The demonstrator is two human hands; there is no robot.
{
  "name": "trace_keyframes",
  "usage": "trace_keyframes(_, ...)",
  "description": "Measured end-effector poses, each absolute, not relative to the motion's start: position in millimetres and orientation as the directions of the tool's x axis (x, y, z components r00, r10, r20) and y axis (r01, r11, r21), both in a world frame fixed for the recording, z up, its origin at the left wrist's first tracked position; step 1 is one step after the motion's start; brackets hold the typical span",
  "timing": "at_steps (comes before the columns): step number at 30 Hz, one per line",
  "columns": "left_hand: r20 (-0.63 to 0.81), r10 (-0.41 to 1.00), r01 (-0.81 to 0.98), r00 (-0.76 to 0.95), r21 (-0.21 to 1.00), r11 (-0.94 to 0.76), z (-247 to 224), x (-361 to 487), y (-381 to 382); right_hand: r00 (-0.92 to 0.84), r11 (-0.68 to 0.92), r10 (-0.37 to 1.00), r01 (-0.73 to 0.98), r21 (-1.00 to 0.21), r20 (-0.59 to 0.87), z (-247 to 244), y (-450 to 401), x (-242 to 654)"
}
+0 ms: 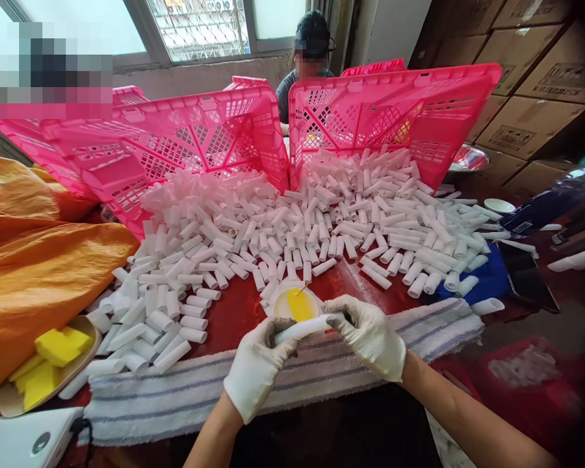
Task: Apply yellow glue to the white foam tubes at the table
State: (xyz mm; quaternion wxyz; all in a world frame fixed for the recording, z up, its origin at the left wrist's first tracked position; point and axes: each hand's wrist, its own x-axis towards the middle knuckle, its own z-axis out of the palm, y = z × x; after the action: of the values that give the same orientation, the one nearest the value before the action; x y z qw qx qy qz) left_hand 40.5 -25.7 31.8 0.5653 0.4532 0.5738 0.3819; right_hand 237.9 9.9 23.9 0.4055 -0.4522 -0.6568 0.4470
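Starting at the far left, an orange sack (34, 260) spills over the counter's (234, 312) edge, covering whatever lies beneath it. Below it, a shallow dish (10, 400) of yellow sponges (61, 344) shows only partly, and a white device (24, 442) is cut off by the bottom edge. A striped towel (175, 390) runs along the near side. The gloved left hand (256, 367) is closed around one end of a white tube (305, 327), held level just above the towel; the gloved right hand (370, 335) pinches the other end, its fingertips hiding that tip. Just behind the tube sits a small cup (295, 302) of yellow stuff with a thin stick in it; what the stuff is I can't tell. Beyond, a heap of white tubes (297, 227) covers the red counter, leaning against tipped pink crates (273, 123). A person (309, 58) sits behind the crates, mostly hidden. To the right, cardboard boxes (526, 78) are stacked, and a dark blurred red bin (526, 383) holds more tubes.
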Motion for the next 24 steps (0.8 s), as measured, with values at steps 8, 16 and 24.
trace_keyframes(8,-0.337,0.939,0.312,0.068,0.901,0.3,26,73,-33,-0.5,0.778,0.598,0.551,-0.303,0.626,40,0,232)
trace_keyframes(16,-0.045,0.998,0.592,0.042,0.806,0.011,29,109,-46,-0.223,0.355,0.934,0.656,-0.666,0.279,42,-16,241)
trace_keyframes(24,0.064,0.982,0.821,-0.175,0.561,0.11,34,37,27,-0.126,0.094,0.984,0.969,-0.23,-0.127,49,-1,365)
